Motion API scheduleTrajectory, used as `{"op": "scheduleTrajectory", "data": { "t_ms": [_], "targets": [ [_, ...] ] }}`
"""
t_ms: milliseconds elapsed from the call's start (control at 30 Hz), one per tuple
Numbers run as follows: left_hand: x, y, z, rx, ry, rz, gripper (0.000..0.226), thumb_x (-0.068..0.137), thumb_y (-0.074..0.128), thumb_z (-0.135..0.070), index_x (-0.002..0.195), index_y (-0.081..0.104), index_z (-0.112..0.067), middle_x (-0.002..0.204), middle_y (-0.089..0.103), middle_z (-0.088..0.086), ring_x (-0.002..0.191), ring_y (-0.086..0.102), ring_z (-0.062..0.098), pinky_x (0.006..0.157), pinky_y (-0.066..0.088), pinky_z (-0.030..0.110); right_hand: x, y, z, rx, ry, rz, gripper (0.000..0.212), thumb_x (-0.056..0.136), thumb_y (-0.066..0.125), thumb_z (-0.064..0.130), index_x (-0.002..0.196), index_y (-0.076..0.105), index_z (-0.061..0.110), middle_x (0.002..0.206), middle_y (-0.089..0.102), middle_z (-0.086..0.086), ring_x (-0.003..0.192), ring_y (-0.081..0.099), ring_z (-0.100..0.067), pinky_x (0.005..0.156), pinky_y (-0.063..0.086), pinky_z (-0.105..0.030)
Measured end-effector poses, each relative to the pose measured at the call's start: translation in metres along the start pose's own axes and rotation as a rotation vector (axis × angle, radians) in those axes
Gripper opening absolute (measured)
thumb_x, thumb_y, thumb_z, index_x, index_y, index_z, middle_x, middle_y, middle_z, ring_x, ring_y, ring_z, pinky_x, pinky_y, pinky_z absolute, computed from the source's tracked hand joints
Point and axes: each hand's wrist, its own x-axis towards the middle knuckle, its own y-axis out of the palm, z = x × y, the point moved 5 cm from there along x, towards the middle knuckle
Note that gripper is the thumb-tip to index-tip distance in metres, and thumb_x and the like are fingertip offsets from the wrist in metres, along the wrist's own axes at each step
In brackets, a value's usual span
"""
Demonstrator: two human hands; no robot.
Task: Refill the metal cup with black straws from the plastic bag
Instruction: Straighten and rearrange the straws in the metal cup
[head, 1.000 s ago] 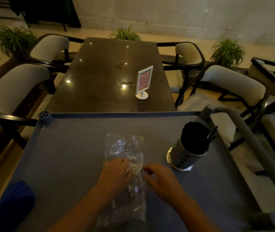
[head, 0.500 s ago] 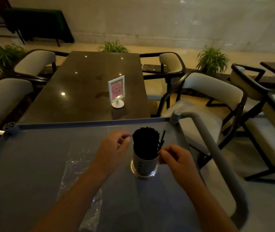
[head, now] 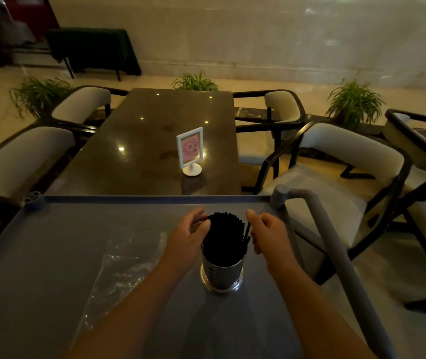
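looks to me like you're basically done here: the metal cup [head: 221,274] stands upright on the grey cart [head: 51,255] and it's packed with black straws [head: 226,234] that stick up well above the rim, while the plastic bag [head: 126,265] lies flat and see-through on the cart to the left of the cup, and i can't spot any straws in it. what's left is probably just tidying, since a couple of stray straws [head: 247,230] lean out on the right side. your left hand [head: 187,235] has a loose, cupped grip with the fingertips touching the top edge of the bundle, not clamped on anything. your right hand [head: 266,234] hangs just beside the leaners, grip softly curled and holding nothing that i can see, though i can't tell if it actually touches them. room-wise, the cart's raised far rim [head: 142,199] is near, just past your fingers, and the cart handle [head: 336,255] curves down close to your right forearm, so mind that elbow. plenty of bare cart toward you. the dark desk [head: 142,151] with the sign holder [head: 190,150] sits beyond the rim, well out of the way.
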Motion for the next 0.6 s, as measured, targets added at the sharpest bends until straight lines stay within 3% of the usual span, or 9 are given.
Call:
{"op": "scheduleTrajectory", "data": {
  "t_ms": [100, 233, 367, 500, 533, 600],
  "targets": [
    [0.005, -0.001, 0.008, -0.011, 0.004, 0.001, 0.027, 0.099, 0.055, -0.025, 0.126, 0.061, -0.025, 0.123, 0.068, -0.001, 0.113, 0.063, 0.011, 0.099, 0.054, 0.039, 0.001, 0.009, -0.012, -0.028, 0.032, 0.002, 0.035, 0.091, 0.062, 0.038, 0.074, 0.055, 0.008, 0.058, 0.05, -0.006, 0.046, 0.048, -0.012, 0.044, 0.043, -0.026],
    [0.004, 0.004, 0.012, -0.047, 0.02, 0.028, 0.02, 0.1, 0.053, -0.03, 0.104, 0.07, -0.04, 0.103, 0.076, -0.014, 0.102, 0.069, 0.004, 0.091, 0.057, 0.035, -0.001, 0.01, -0.02, -0.03, 0.002, -0.06, 0.046, 0.089, 0.061, 0.044, 0.081, 0.057, -0.001, 0.065, 0.052, -0.01, 0.056, 0.05, -0.016, 0.052, 0.045, -0.029],
    [0.0, 0.004, 0.015, -0.109, -0.042, 0.004, 0.022, 0.1, 0.054, -0.03, 0.092, 0.075, -0.03, 0.095, 0.078, -0.001, 0.094, 0.073, 0.014, 0.09, 0.058, 0.044, -0.004, 0.015, -0.028, 0.02, 0.055, -0.051, 0.045, 0.091, 0.056, 0.048, 0.088, 0.061, 0.004, 0.07, 0.059, -0.007, 0.058, 0.057, -0.013, 0.048, 0.047, -0.019],
    [0.0, 0.003, 0.012, -0.118, -0.031, 0.025, 0.026, 0.1, 0.053, -0.03, 0.096, 0.075, -0.016, 0.096, 0.076, 0.013, 0.097, 0.071, 0.029, 0.089, 0.055, 0.048, -0.004, 0.014, -0.029, 0.057, 0.082, -0.036, 0.045, 0.094, 0.051, 0.048, 0.087, 0.064, 0.006, 0.071, 0.062, -0.007, 0.062, 0.06, -0.015, 0.054, 0.05, -0.024],
    [0.0, 0.002, 0.011, -0.121, -0.022, 0.036, 0.027, 0.099, 0.053, -0.034, 0.097, 0.075, -0.018, 0.096, 0.077, 0.01, 0.098, 0.071, 0.027, 0.088, 0.057, 0.045, -0.005, 0.012, -0.027, 0.073, 0.061, -0.027, 0.043, 0.095, 0.049, 0.048, 0.087, 0.065, 0.009, 0.074, 0.065, -0.006, 0.066, 0.063, -0.016, 0.058, 0.052, -0.026],
    [0.001, 0.002, 0.007, -0.147, 0.013, 0.107, 0.032, 0.093, 0.051, -0.051, 0.099, 0.075, -0.031, 0.098, 0.078, -0.004, 0.099, 0.071, 0.013, 0.083, 0.058, 0.027, -0.009, 0.01, -0.025, 0.085, 0.006, 0.022, 0.038, 0.097, 0.045, 0.045, 0.093, 0.067, 0.015, 0.088, 0.071, -0.006, 0.082, 0.069, -0.017, 0.071, 0.057, -0.032]
  ]
}}
